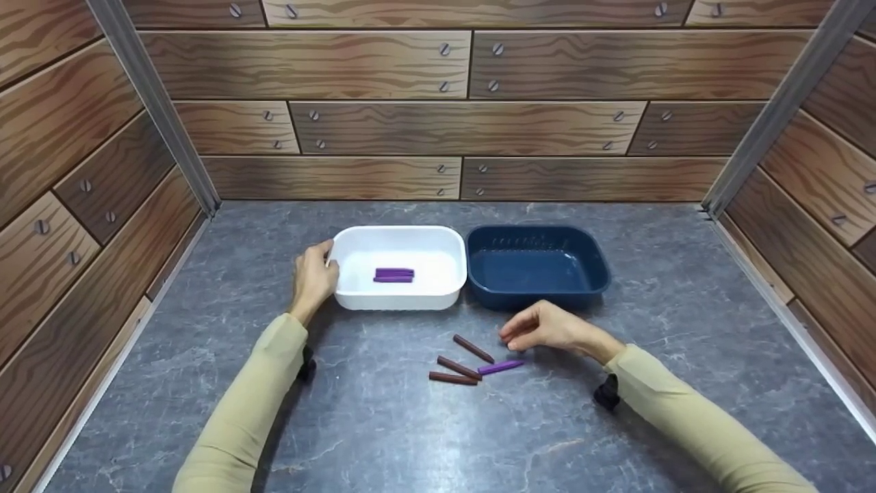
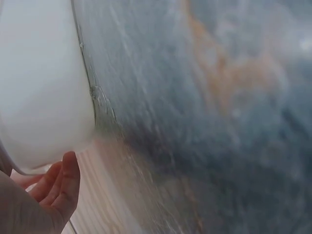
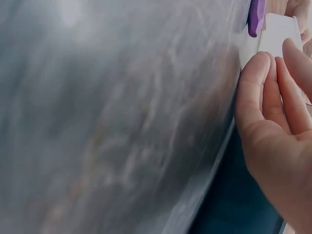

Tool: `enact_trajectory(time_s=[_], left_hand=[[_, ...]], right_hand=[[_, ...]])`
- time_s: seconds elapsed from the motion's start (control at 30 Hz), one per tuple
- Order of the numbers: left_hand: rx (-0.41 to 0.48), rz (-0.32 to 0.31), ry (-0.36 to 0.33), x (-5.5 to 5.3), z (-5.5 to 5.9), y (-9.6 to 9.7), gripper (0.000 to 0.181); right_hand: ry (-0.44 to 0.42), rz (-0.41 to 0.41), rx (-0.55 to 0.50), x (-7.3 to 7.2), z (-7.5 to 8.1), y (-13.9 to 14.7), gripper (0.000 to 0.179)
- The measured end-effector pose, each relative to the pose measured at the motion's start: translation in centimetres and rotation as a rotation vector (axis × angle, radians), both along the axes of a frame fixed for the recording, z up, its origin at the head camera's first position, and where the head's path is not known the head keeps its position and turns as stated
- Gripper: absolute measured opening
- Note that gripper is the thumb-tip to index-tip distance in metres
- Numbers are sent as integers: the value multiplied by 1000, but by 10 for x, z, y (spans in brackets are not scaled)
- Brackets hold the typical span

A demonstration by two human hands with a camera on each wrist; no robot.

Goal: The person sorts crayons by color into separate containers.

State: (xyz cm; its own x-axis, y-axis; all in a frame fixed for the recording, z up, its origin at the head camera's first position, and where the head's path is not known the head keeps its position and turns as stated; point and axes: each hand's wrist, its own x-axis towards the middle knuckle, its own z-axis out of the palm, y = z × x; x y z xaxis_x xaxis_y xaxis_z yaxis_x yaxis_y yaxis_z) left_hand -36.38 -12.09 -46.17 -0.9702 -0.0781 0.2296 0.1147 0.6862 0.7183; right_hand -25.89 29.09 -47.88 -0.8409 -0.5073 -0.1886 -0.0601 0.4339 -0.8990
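Note:
My left hand (image 1: 314, 279) grips the left end of a white plastic tub (image 1: 400, 301), its fingers curled about the rim in the left wrist view. Inside that tub a few purple crayons (image 1: 393, 279) lie side by side. Over the tabletop, in front of a dark blue tub (image 1: 540, 299), my right hand (image 1: 551, 327) hovers with thumb and fingers apart and nothing between them. Just below its fingertips lies a purple crayon (image 1: 500, 368), also seen as a purple end (image 3: 256, 18) in the right wrist view. Three brown crayons (image 1: 457, 368) are to its left.
Both tubs stand side by side on a grey marbled table (image 1: 383, 438). Wood-patterned panels (image 1: 383, 127) enclose the back and both sides, with grey metal posts (image 1: 161, 116) at the corners. The blue tub has no crayons visible in it.

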Motion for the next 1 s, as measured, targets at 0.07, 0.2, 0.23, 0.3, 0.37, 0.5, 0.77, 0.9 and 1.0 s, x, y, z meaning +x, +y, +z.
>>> enact_trajectory(time_s=[0.07,0.2,0.23,0.3,0.37,0.5,0.77,0.9,1.0], left_hand=[[3,-4,5,0,-1,0,47],[4,-15,10,0,-1,-1,48],[2,-17,9,0,-2,-1,48],[-3,-20,7,0,-2,-1,48],[-7,-17,6,0,-2,-1,48],[-1,-10,11,0,-3,-1,48],[15,-18,10,1,-2,-2,48],[9,-17,-3,1,-1,-2,48],[6,-16,-6,1,0,-2,48]], right_hand=[[-6,5,9,0,0,2,32],[1,36,36,1,0,5,32],[8,49,40,1,0,5,32],[10,71,44,1,-1,5,33],[14,99,49,1,-2,5,32],[16,135,65,2,-2,4,31],[81,155,124,5,-1,-2,29],[111,157,159,7,-1,-5,30],[130,152,184,8,1,-7,29]])
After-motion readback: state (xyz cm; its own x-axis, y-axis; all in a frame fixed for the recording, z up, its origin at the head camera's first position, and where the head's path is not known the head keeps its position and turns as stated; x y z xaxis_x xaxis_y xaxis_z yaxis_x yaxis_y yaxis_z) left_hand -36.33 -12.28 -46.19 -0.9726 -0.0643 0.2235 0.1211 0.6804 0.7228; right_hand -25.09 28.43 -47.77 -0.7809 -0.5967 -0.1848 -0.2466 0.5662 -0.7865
